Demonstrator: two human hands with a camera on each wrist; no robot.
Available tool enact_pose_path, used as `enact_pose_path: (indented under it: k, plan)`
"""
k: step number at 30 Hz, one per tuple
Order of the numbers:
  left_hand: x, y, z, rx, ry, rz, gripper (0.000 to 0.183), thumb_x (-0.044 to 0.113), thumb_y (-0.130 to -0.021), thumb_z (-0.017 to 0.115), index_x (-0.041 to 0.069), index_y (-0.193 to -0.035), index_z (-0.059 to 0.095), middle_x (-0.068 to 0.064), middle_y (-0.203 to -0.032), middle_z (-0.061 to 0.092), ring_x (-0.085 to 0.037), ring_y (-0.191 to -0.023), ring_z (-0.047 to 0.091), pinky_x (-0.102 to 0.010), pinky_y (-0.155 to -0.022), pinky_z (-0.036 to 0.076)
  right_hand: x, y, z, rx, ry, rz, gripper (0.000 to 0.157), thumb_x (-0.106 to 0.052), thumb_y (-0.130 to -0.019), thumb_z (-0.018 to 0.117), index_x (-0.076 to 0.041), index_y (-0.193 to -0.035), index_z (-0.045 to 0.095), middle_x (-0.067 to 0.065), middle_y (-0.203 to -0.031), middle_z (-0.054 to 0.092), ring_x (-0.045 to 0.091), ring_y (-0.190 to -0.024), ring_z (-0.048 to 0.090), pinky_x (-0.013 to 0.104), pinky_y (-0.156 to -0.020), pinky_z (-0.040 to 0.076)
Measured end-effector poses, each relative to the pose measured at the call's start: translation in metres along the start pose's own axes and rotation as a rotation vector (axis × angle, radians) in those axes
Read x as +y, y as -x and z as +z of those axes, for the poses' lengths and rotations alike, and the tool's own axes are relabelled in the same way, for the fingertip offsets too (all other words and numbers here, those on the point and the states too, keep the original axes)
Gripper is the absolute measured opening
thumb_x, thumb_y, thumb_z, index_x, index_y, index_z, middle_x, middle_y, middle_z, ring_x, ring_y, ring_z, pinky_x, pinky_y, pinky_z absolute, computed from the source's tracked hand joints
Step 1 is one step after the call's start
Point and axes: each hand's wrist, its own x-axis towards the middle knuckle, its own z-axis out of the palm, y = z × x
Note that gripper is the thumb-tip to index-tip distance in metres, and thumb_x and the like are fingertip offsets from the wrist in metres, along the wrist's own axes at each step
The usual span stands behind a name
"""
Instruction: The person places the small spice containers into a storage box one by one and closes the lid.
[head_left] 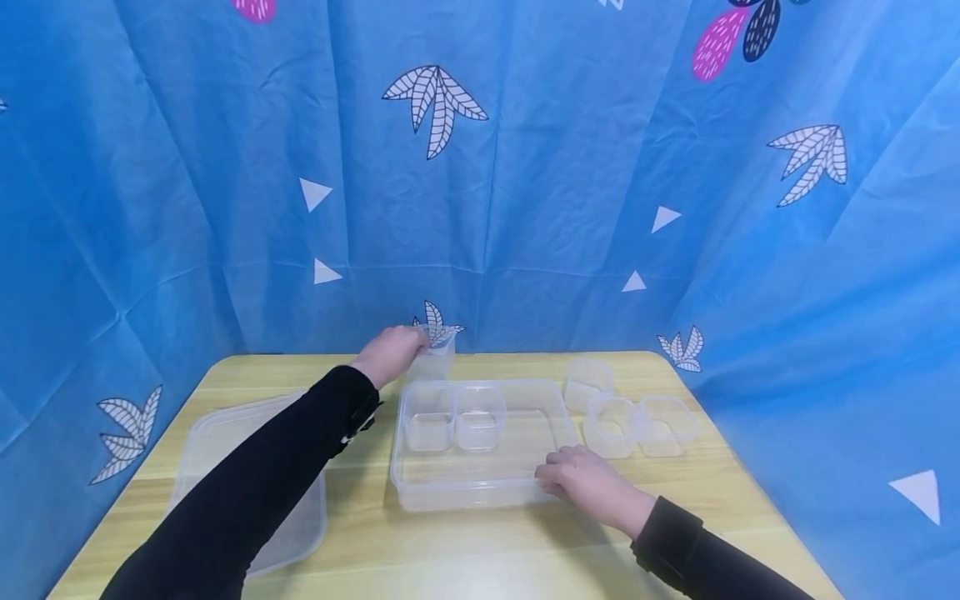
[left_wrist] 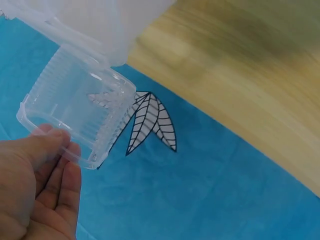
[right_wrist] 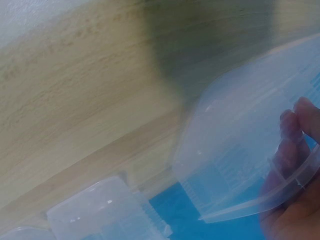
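Over the far left corner of a large clear plastic box [head_left: 471, 495], my left hand [head_left: 392, 354] pinches a small clear plastic container [left_wrist: 75, 105] by its rim between thumb and fingers. The container is tilted in the left wrist view. My right hand [head_left: 588, 483] holds the large box's near right corner, with fingers curled at its rim [right_wrist: 250, 212]. Inside the box, two small clear containers [head_left: 430, 433] stand side by side at the left.
A clear flat lid [head_left: 296, 517] lies left of the box, partly hidden under my left sleeve. Right of the box stand three more small containers [head_left: 663, 433] in a cluster. A blue patterned curtain [head_left: 480, 208] hangs behind the wooden table [head_left: 450, 558].
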Motion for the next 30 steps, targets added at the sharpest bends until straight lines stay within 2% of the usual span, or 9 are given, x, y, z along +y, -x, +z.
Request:
enact_pose_path:
  k: [5,12,23,30]
  plan:
    - [-0.002,0.005,-0.009,0.028,0.010,0.005,0.022,0.001,-0.099,0.059,0.006,-0.111,0.076,-0.010,-0.114,0.072,-0.030,-0.109,0.066,-0.042,-0.095,0.054,0.000,0.000,-0.002,0.012,-0.001,-0.011,0.022,-0.012,-0.081,0.077,-0.022,-0.077,0.057,-0.015,-0.070,0.042,0.005,-0.067,0.040,0.021,-0.061,0.039]
    - [-0.004,0.015,-0.014,0.058,-0.001,0.022,0.018,-0.001,-0.097,0.059,0.007,-0.100,0.076,-0.008,-0.105,0.074,-0.026,-0.099,0.069,-0.040,-0.087,0.056,-0.001,0.001,-0.002,0.016,-0.006,-0.011,0.021,-0.011,-0.082,0.076,-0.021,-0.079,0.058,-0.014,-0.071,0.044,0.006,-0.068,0.042,0.022,-0.062,0.040]
    - [0.014,0.034,-0.029,0.078,0.006,0.068,0.018,0.000,-0.095,0.065,0.007,-0.107,0.077,-0.009,-0.107,0.074,-0.027,-0.103,0.069,-0.039,-0.090,0.057,-0.003,0.001,-0.001,0.038,-0.007,-0.026,0.019,-0.010,-0.081,0.077,-0.022,-0.079,0.061,-0.014,-0.071,0.048,0.005,-0.068,0.045,0.021,-0.061,0.041]
    - [0.023,0.050,-0.032,0.127,0.002,0.154,0.015,0.000,-0.093,0.067,0.006,-0.103,0.077,-0.011,-0.105,0.074,-0.028,-0.100,0.069,-0.039,-0.088,0.057,-0.004,0.000,-0.002,0.032,-0.002,-0.019,0.018,-0.012,-0.082,0.077,-0.021,-0.080,0.062,-0.013,-0.073,0.052,0.005,-0.068,0.048,0.021,-0.060,0.040]
